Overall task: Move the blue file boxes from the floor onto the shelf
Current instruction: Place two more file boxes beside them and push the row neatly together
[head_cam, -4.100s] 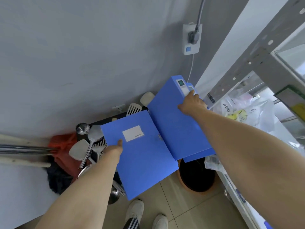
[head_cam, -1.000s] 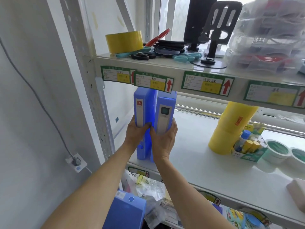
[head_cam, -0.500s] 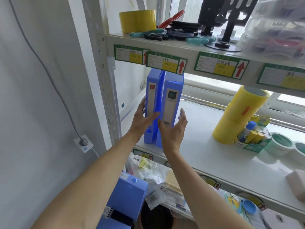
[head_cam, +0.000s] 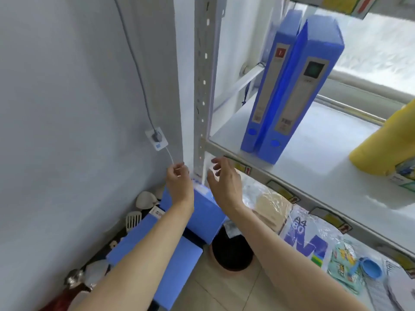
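Note:
Two blue file boxes stand upright side by side on the white shelf (head_cam: 314,176): the left box (head_cam: 267,86) with a red label and the right box (head_cam: 298,90) with a dark label. Both lean slightly left. Lower down by the wall lie two more blue file boxes, one (head_cam: 206,214) leaning by the shelf post and one (head_cam: 157,254) flat beneath my left arm. My left hand (head_cam: 179,182) and my right hand (head_cam: 224,182) hover empty above them, fingers apart, below the shelf edge.
The grey shelf post (head_cam: 202,86) rises just behind my hands. A wall socket with a cable (head_cam: 156,139) sits on the grey wall. A dark bin (head_cam: 231,252) stands on the floor. A yellow tape stack (head_cam: 381,144) stands on the shelf; bags fill the lower shelf (head_cam: 303,232).
Both hands have let go of the two upright boxes on the shelf and dropped below the shelf edge toward the boxes by the wall. The view has tilted down.

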Demonstrator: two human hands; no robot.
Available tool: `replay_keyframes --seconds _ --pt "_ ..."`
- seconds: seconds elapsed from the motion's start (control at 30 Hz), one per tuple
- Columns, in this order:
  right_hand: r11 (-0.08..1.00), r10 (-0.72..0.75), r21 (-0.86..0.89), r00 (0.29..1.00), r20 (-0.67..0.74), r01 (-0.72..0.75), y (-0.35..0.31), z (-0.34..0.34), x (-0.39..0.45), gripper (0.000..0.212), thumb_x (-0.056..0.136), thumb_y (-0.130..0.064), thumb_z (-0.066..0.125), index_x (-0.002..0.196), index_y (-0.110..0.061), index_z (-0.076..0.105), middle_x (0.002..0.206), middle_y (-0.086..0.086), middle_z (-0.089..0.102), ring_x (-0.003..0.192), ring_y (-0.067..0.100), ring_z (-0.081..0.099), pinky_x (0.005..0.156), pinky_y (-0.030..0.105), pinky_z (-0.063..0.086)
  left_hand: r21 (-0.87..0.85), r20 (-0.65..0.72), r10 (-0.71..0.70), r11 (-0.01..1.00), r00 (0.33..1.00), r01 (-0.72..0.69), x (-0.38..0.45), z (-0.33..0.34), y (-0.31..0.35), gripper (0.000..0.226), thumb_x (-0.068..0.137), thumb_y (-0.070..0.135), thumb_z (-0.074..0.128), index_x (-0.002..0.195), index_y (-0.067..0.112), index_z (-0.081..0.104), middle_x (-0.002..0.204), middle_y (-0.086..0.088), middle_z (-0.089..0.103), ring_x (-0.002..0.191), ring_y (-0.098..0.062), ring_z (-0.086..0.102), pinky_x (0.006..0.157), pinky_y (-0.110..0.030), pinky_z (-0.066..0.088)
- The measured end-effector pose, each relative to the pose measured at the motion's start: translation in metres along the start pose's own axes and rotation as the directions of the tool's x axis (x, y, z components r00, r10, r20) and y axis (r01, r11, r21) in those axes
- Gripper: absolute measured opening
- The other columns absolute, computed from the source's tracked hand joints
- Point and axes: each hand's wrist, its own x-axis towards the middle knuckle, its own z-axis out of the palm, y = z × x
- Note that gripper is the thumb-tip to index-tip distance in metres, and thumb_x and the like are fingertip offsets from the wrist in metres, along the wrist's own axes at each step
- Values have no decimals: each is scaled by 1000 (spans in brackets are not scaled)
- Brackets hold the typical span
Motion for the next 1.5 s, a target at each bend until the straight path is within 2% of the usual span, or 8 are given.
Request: replay_keyframes --seconds 0.2,0.3,0.37,0.47,0.8,1.13,1.3,1.5 --pt "901 206 -432 829 520 48 50 75 -6 46 95 -28 50 138 -14 42 136 11 44 122 34 49 95 45 38 202 -132 -349 907 928 370 24 -89 -96 13 76 18 47 66 15 40 65 -9 32 61 -21 28 62 -37 23" --pt "821 246 -549 772 587 156 72 111 -6 40 94 -26 50 131 -11 46 130 13 47 115 35 52 85 42 38 252 -266 -462 814 846 524 30 -124 -145 41 91 16 50 122 -10 54 99 -33 60 63 -34 53 80 -47 54" --pt "782 227 -580 763 606 228 83 132 -4 38 94 -26 50 129 -10 47 128 12 48 113 34 53 88 42 39 296 -363 -495 742 790 601 31 -141 -171 49 95 21 50 135 -5 43 135 -31 48 86 -37 60 75 -43 54" --pt "763 205 -598 786 583 245 97 159 2 38 94 -23 51 129 -8 45 128 14 47 114 33 52 87 41 43 371 -431 -499 661 752 652 34 -163 -210 58 92 31 53 140 3 37 141 -23 38 113 -44 56 94 -53 50" --pt "682 357 -731 854 379 39 135 207 51 81 88 -59 54 144 -5 31 140 17 45 126 37 48 96 46 41 184 -602 -616 513 509 838 49 -215 -302 103 74 66 64 145 3 25 136 -25 48 112 -44 59 90 -57 52" --pt "809 307 -587 849 431 5 152 223 57 72 89 -49 60 139 -3 35 135 15 49 124 36 51 94 47 45 26 -495 -690 596 528 802 59 -220 -332 62 78 50 72 115 4 56 84 -12 58 85 -36 61 88 -54 55" --pt "876 300 -479 848 437 -63 146 228 50 75 82 -37 72 135 0 35 124 16 53 114 36 57 89 44 51 2 -458 -696 620 552 784 57 -224 -335 60 75 42 78 116 3 57 115 -19 65 101 -39 65 91 -53 54" --pt "874 263 -485 830 492 11 122 220 32 66 80 -30 74 129 -4 39 117 15 54 105 38 61 89 50 51 -16 -353 -668 705 655 709 44 -210 -302 49 73 43 75 107 12 59 105 -10 67 100 -34 65 95 -52 52"
